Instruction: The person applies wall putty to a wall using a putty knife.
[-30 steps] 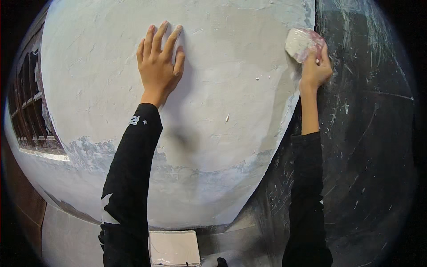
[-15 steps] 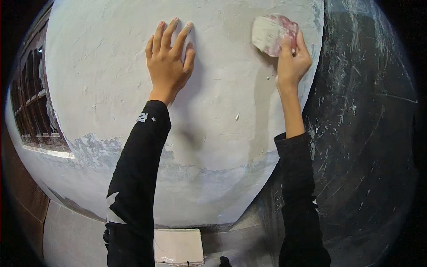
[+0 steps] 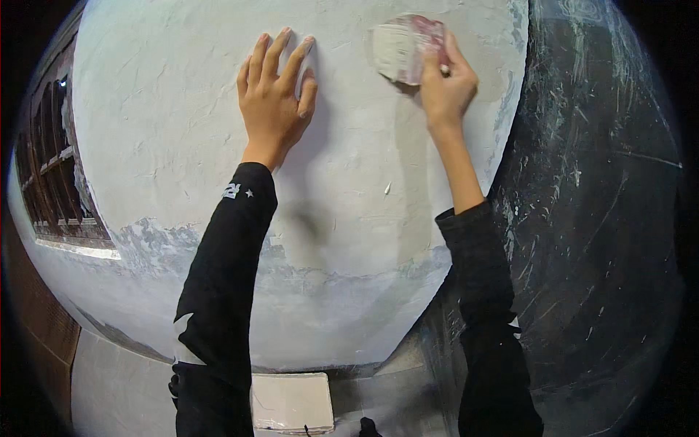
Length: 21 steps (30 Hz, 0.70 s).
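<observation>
My right hand (image 3: 450,86) grips a flat, rounded reddish pad (image 3: 409,48) by its right side, fingers and thumb closed around the edge. Thick white paste coats much of the pad, which is at the upper right of a whitish wall (image 3: 182,131); its exact kind is unclear. My left hand (image 3: 275,98) rests with spread fingers on or against the wall to the left, holding nothing. A small white blob (image 3: 387,188) sticks to the wall below the pad. A damp-looking grey band runs down from under the pad.
A dark, paint-streaked surface (image 3: 597,218) stands along the right of the wall. At the left is a dark barred window (image 3: 62,160). A shallow container of pale paste (image 3: 291,402) sits at the wall's foot. The lower wall has a rough grey patch (image 3: 156,244).
My right hand has moved left and slightly up with the pad across the wall. A small white drop seen below the pad is gone. My left hand has barely moved.
</observation>
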Each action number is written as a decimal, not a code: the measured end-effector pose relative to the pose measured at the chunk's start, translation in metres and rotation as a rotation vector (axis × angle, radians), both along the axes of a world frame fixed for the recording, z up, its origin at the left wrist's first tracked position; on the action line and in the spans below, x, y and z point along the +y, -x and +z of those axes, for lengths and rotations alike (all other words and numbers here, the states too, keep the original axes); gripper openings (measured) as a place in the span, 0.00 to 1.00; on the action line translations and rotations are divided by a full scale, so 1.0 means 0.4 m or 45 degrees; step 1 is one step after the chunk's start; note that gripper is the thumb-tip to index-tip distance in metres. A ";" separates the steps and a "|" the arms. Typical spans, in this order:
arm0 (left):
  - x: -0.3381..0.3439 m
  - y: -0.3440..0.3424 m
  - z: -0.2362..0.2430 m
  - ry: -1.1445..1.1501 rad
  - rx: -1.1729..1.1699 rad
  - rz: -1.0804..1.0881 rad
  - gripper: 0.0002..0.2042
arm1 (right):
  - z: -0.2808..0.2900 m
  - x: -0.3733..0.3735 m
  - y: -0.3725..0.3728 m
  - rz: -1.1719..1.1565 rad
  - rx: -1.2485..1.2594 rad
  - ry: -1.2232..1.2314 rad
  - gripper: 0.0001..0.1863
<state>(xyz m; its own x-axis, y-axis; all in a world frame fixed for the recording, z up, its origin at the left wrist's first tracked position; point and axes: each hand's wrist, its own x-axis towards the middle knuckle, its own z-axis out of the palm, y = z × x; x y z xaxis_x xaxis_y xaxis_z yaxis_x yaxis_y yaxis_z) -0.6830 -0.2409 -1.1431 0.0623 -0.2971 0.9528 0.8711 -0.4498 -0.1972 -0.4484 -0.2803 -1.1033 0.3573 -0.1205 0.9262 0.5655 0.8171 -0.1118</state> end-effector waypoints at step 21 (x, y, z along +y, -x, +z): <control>-0.006 -0.007 -0.007 0.020 -0.006 -0.002 0.23 | 0.124 -0.018 -0.015 0.168 0.028 0.041 0.22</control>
<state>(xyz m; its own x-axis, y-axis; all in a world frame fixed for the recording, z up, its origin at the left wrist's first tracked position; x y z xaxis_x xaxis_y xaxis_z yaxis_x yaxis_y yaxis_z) -0.6803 -0.2433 -1.1458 0.0570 -0.2825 0.9576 0.8713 -0.4543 -0.1859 -0.4423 -0.2874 -1.0535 0.3881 -0.0414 0.9207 0.4508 0.8799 -0.1504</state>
